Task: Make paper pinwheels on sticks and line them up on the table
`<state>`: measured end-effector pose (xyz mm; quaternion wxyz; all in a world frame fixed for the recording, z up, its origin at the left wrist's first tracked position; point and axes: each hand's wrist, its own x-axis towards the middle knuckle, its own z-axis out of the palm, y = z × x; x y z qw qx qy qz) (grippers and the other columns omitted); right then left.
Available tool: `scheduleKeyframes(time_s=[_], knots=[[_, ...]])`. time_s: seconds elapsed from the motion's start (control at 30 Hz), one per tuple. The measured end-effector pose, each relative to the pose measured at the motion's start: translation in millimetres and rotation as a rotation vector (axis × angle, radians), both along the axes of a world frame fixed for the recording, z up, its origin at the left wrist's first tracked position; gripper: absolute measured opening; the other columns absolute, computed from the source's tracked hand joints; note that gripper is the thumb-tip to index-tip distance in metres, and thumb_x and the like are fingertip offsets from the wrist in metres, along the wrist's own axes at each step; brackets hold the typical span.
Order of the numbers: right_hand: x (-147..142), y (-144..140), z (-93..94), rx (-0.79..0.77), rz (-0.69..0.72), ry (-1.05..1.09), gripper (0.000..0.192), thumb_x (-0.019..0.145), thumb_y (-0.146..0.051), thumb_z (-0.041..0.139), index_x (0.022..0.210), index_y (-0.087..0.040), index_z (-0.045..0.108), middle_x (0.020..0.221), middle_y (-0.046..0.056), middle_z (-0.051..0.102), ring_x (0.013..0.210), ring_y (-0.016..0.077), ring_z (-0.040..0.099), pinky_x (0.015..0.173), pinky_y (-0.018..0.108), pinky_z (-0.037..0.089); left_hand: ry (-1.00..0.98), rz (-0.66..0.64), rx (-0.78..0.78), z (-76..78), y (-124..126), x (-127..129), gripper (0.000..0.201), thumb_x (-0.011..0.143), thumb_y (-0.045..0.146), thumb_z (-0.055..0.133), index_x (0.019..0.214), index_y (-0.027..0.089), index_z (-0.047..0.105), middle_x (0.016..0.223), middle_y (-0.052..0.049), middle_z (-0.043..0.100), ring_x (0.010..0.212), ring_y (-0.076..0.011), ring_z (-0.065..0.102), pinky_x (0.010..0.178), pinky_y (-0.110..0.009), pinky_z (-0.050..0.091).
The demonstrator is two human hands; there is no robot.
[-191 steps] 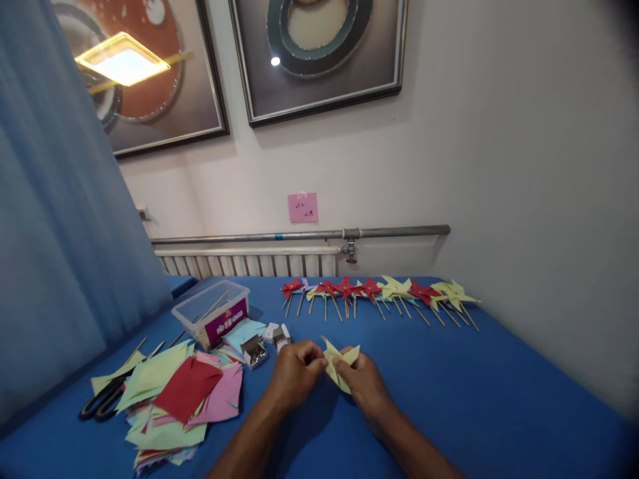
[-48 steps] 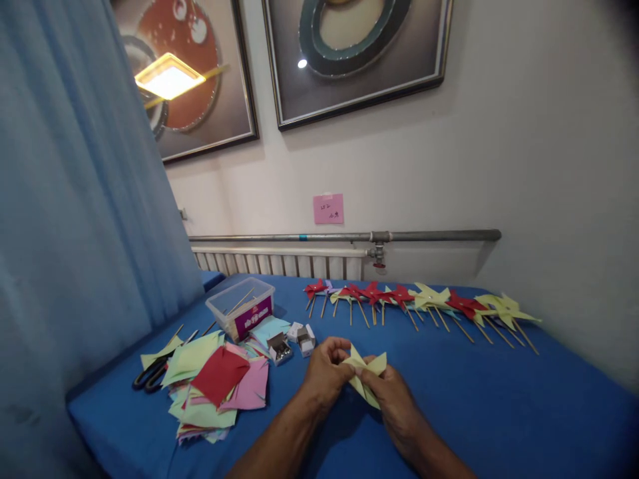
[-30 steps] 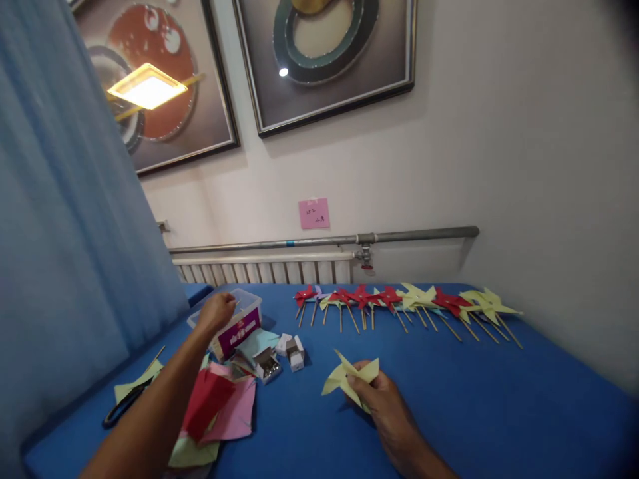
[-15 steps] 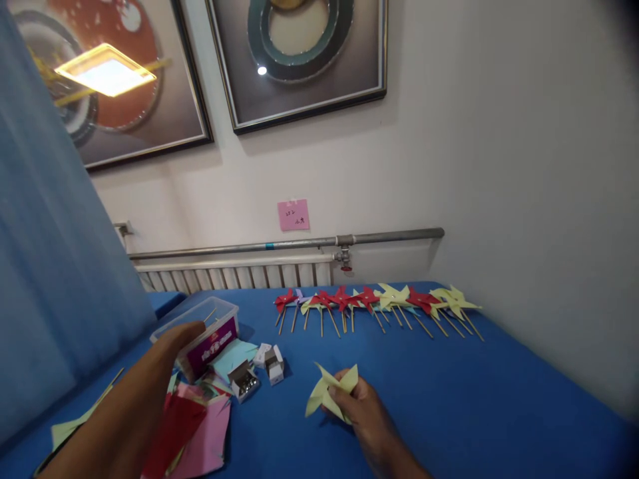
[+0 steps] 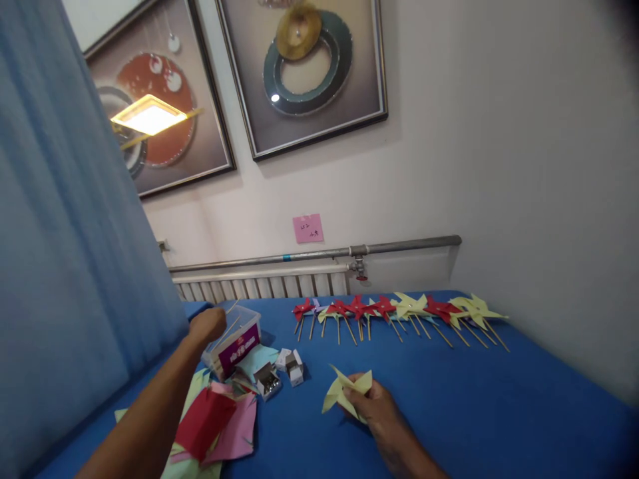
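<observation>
My right hand [image 5: 374,406] is closed on a pale yellow paper pinwheel head [image 5: 347,394], its thumb pressed on the folded middle; no stick shows on it. Over at the left, my left hand [image 5: 208,324] is at the near-left rim of a clear plastic box [image 5: 252,318] with a purple label. Its fingers look closed, and a thin wooden stick [image 5: 232,306] juts out past them; the fingertips are partly hidden. Another stick leans inside the box. Beside the box are small white boxes [image 5: 294,370], one of them open with shiny metal pins [image 5: 269,384] inside.
Finished pinwheels [image 5: 359,307] in red, yellow and purple lie in a row along the back of the blue table [image 5: 449,399]. Coloured paper sheets [image 5: 207,419] are piled at the front left. A blue curtain [image 5: 100,199] hangs at the left, and a pipe [image 5: 409,245] runs along the wall.
The view has tilted up and turned slightly left, so everything sits lower and further right. My left hand has risen slightly at the box, with the stick end higher. My right hand keeps its pinwheel head.
</observation>
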<state>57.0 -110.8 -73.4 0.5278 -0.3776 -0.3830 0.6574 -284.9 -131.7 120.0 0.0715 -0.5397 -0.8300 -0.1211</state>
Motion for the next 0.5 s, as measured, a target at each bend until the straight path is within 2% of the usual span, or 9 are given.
scheduleKeyframes(time_s=[0.07,0.1,0.13,0.17,0.2,0.27,0.33,0.4,0.5], knots=[[1,-2,2.4,-0.006,-0.009,0.009,0.037,0.05,-0.034,0.09,0.076,-0.022,0.068,0.064,-0.001,0.072,0.059,0.0217,0.066,0.059,0.032,0.052,-0.053,-0.071,0.015,-11.6,-3,25,0.027,0.101,0.021,0.048,0.1,0.012,0.074,0.097,-0.013,0.076,0.096,-0.022,0.071,0.085,-0.03,0.051],[3,-5,4.9,-0.005,-0.004,0.02,0.036,0.052,-0.034,0.09,0.078,-0.022,0.069,0.066,0.0,0.073,0.061,0.0218,0.067,0.06,0.032,0.053,-0.088,-0.118,0.028,-23.4,-4,42,0.031,0.102,0.021,0.043,0.107,0.015,0.073,0.094,-0.009,0.076,0.091,-0.0194,0.071,0.081,-0.027,0.05],[5,-8,7.9,-0.002,0.006,0.036,0.035,0.055,-0.035,0.089,0.081,-0.021,0.07,0.069,0.0,0.074,0.063,0.0218,0.069,0.062,0.032,0.054,-0.148,-0.166,0.058,-38.6,-4,61,0.036,0.102,0.021,0.038,0.118,0.017,0.071,0.091,-0.006,0.076,0.085,-0.0174,0.071,0.077,-0.025,0.049],[7,-11,11.3,0.0,0.018,0.049,0.035,0.057,-0.035,0.089,0.084,-0.021,0.071,0.071,0.0,0.075,0.065,0.0216,0.07,0.064,0.032,0.055,-0.306,-0.244,0.122,-56.1,-5,81,0.039,0.101,0.021,0.038,0.125,0.016,0.068,0.088,-0.005,0.076,0.081,-0.0175,0.07,0.073,-0.025,0.048],[8,-14,14.8,-0.003,0.028,0.058,0.035,0.059,-0.035,0.089,0.085,-0.02,0.072,0.072,0.0,0.075,0.066,0.0212,0.07,0.065,0.031,0.055,-0.448,-0.297,0.166,-74.8,-5,101,0.039,0.098,0.02,0.039,0.125,0.017,0.068,0.086,-0.004,0.075,0.079,-0.0175,0.07,0.071,-0.025,0.047],[11,-20,20.7,-0.021,0.048,0.067,0.036,0.058,-0.034,0.09,0.085,-0.02,0.071,0.072,0.0,0.074,0.068,0.0212,0.071,0.068,0.031,0.056,-0.626,-0.322,0.188,-110.1,-6,138,0.037,0.092,0.014,0.04,0.113,0.017,0.07,0.086,-0.005,0.075,0.078,-0.0178,0.069,0.072,-0.025,0.046],[13,-22,24.4,-0.04,0.049,0.076,0.039,0.057,-0.034,0.092,0.085,-0.019,0.069,0.073,0.001,0.075,0.07,0.0212,0.072,0.069,0.031,0.057,-0.624,-0.34,0.197,-137.0,-9,166,0.032,0.088,0.011,0.042,0.099,0.018,0.072,0.089,-0.007,0.075,0.089,-0.0196,0.069,0.078,-0.026,0.045],[14,-22,25.6,-0.061,0.034,0.092,0.042,0.055,-0.033,0.094,0.085,-0.019,0.068,0.076,0.001,0.076,0.071,0.0204,0.073,0.07,0.031,0.058,-0.61,-0.392,0.174,-153.5,-14,182,0.03,0.086,0.011,0.045,0.098,0.021,0.071,0.092,-0.007,0.075,0.093,-0.0205,0.068,0.081,-0.027,0.043],[14,-19,24.2,-0.085,0.009,0.12,0.045,0.053,-0.032,0.096,0.085,-0.02,0.067,0.081,0.001,0.077,0.075,0.0203,0.074,0.075,0.032,0.06,-0.661,-0.48,0.128,-163.4,-20,193,0.024,0.089,0.017,0.046,0.093,0.022,0.069,0.087,-0.005,0.072,0.085,-0.0199,0.066,0.077,-0.027,0.041]])
